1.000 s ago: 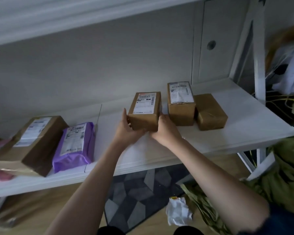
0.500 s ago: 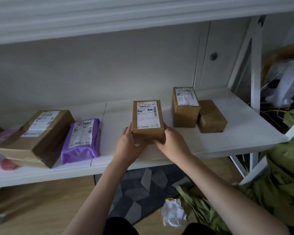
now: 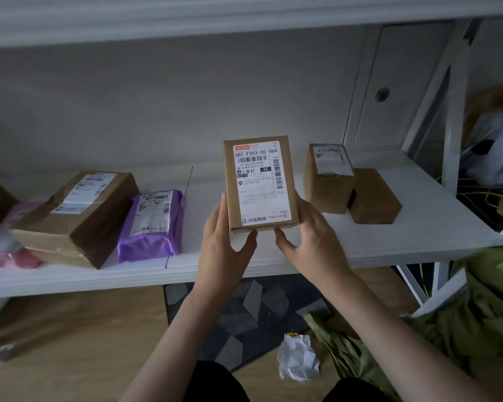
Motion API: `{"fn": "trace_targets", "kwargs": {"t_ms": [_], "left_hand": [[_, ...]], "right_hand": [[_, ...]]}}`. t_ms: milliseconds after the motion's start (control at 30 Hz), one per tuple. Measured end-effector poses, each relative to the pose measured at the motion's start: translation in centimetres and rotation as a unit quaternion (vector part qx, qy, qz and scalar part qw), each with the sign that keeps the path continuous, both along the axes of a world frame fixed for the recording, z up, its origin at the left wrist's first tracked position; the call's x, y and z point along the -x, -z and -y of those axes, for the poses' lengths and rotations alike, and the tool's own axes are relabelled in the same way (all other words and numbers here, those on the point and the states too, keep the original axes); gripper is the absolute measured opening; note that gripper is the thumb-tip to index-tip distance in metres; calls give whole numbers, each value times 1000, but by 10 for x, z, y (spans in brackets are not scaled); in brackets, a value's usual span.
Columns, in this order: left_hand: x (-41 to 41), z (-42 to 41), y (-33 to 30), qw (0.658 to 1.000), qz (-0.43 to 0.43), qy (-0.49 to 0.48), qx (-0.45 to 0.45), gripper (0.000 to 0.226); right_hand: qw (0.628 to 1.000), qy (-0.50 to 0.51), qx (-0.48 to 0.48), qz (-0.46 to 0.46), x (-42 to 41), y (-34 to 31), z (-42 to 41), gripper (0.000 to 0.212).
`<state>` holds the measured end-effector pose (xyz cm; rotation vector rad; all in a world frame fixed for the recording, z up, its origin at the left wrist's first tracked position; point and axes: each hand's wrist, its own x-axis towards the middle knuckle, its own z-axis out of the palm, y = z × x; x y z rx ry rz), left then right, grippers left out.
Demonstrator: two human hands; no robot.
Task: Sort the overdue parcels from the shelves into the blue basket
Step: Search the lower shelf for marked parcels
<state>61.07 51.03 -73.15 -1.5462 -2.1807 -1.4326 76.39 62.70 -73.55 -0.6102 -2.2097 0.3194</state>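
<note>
Both my hands are holding a small box up in front of me.
My left hand [image 3: 225,245] is gripping its left edge, thumb under the bottom corner; my right hand [image 3: 311,242] is cupping the right side, both bare forearms reaching forward.

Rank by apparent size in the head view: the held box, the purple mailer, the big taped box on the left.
1. Taped box.
2 and 3. Held box and purple mailer: similar, and the held one is nearer, so unranked.
</note>
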Motion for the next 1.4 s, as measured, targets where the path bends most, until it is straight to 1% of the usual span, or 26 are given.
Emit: {"fn": "trace_targets", "kwargs": {"t_ms": [67,167,267,367,467,567,667,733,833,900,1000,1100,1167,1267,1300,1400], "left_hand": [[-1,0,1,1000,5,3,-2,75],[1,1,6,1000,13,6,6,72],[0,-3,8,997,74,7,36,66],[-3,-16,7,989,132,12,71,59],[0,-31,8,983,152,20,97,65],[4,-35,15,981,164,19,102,71],[0,-25,21,974,215,11,76,74],[1,-13,24,972,230,5,54,75],[16,2,23,969,245,-20,35,65],[31,14,22,966,257,-34,26,58],[50,30,18,962,266,-59,20,61],[61,39,10,963,251,-94,7,63],[65,43,6,968,222,-117,-18,63],[63,45,-1,974,150,-168,-33,72],[58,44,-5,977,117,-171,-42,72],[39,33,-15,990,10,-126,-70,65]], "right_hand": [[1000,16,-2,5,2,0,1,71],[999,9,40,7,7,2,5,70],[994,8,104,13,14,8,3,60],[986,54,154,41,17,11,-8,48],[977,88,184,66,18,14,-17,32],[974,89,195,74,19,20,-20,26],[977,63,188,78,26,27,-16,30],[980,41,178,74,35,28,-10,36],[985,12,160,63,55,27,4,46],[986,2,152,69,70,26,16,49],[988,-11,129,90,93,27,30,58],[986,-20,124,108,110,26,33,62],[984,-28,129,121,115,23,32,62],[983,-32,118,138,105,21,32,69],[982,-28,116,143,97,20,30,72],[989,2,83,123,67,11,16,71]]}}
